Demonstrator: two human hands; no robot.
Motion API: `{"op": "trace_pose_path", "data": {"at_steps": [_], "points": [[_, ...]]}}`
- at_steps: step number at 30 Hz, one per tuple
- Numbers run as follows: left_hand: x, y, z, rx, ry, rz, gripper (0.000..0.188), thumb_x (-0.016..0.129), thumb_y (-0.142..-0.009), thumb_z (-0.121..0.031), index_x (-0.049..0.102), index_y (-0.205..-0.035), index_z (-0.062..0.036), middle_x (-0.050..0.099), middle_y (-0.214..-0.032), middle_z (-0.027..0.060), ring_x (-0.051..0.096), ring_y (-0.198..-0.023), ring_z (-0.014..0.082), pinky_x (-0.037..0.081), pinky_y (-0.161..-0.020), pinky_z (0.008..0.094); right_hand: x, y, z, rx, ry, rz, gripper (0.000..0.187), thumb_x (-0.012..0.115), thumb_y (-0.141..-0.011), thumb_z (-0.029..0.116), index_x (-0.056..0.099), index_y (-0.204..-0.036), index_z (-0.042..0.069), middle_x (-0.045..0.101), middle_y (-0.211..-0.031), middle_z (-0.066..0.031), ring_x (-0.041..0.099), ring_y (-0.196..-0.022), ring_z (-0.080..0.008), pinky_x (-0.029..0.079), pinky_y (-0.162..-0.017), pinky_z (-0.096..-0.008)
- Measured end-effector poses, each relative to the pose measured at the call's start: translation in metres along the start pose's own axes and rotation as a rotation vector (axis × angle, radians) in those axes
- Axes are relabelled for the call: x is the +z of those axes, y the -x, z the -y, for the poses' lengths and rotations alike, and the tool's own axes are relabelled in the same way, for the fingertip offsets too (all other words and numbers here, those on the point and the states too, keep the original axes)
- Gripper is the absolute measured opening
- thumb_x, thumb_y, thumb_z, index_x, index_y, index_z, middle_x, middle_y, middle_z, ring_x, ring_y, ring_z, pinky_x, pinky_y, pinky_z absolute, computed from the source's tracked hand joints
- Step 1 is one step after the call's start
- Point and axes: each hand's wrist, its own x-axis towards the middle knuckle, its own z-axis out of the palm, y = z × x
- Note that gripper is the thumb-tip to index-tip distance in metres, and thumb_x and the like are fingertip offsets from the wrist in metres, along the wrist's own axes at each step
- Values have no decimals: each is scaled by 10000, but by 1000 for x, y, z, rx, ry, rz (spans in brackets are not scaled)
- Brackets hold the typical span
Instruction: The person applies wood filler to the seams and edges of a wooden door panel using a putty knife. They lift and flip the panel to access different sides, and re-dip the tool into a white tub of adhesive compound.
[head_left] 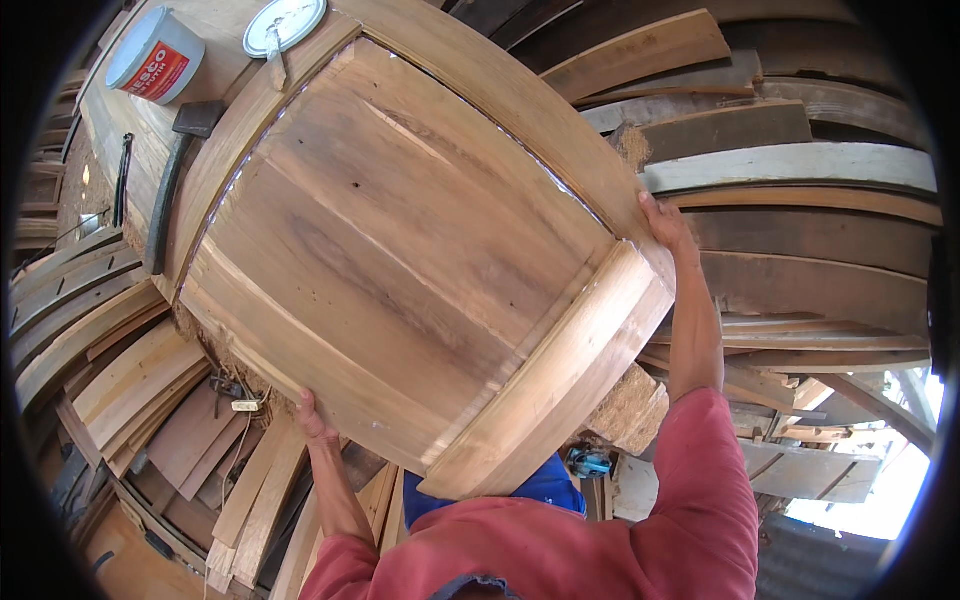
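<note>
A broad wooden panel (370,230) of joined brown boards lies before me. Frame pieces border its far and right sides, with white paste along the seams, and a pale wooden rail (540,370) runs along its near end. My left hand (316,420) is closed on the panel's bare left edge, thumb up and the other fingers hidden below. At the near right corner, my right hand (668,224) grips the outer edge of the wooden frame (520,110), its fingers partly hidden underneath.
On the far left of the work surface stand a white bucket (155,58) with a red label and a hammer (182,170). A putty knife (275,58) rests across a round white lid (288,20). Stacked planks (800,165) fill the right; more boards (135,385) lie lower left.
</note>
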Motion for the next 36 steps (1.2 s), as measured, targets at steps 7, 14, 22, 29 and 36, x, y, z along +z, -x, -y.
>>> {"op": "trace_pose_path", "data": {"at_steps": [7, 14, 22, 29, 36], "points": [[-18, -3, -2, -62, 37, 26, 658, 732, -876, -413, 502, -1386, -66, 605, -1311, 95, 566, -1207, 289, 460, -1047, 453, -8, -9, -6, -4, -47, 100, 831, 381, -941, 689, 623, -1211, -58, 607, -1260, -287, 510, -1267, -429, 370, -1064, -436], [-5, -9, -1, -115, 51, 20, 719, 759, -840, -457, 492, -1402, -97, 587, -1343, 86, 548, -1229, 291, 449, -1061, 462, -63, -79, -116, 384, -500, 310, 891, 487, -836, 814, 629, -1111, -22, 637, -1043, -86, 520, -834, -119, 444, -759, -260], [-6, 2, -6, -45, 57, -39, 784, 725, -833, -550, 477, -1413, -85, 566, -1373, 71, 540, -1243, 262, 449, -1062, 428, -4, -37, -51, 253, -404, 292, 858, 408, -958, 661, 474, -1402, -71, 449, -1477, -243, 425, -1375, -311, 299, -1143, -359], [-15, -28, 16, 257, 354, 160, 794, 569, -899, -648, 466, -1415, -52, 567, -1369, 79, 536, -1243, 259, 436, -1063, 423, 4, -48, -58, 258, -115, 83, 798, 438, -954, 622, 573, -1261, -102, 575, -1290, -330, 520, -1282, -403, 366, -1077, -408], [-20, -25, 13, 105, 181, 53, 796, 563, -904, -644, 459, -1420, -48, 562, -1374, 88, 530, -1252, 265, 428, -1071, 430, 13, -45, -61, 175, -41, -49, 812, 334, -967, 614, 598, -1173, -125, 574, -1184, -390, 484, -1256, -492, 356, -1066, -450]]}}
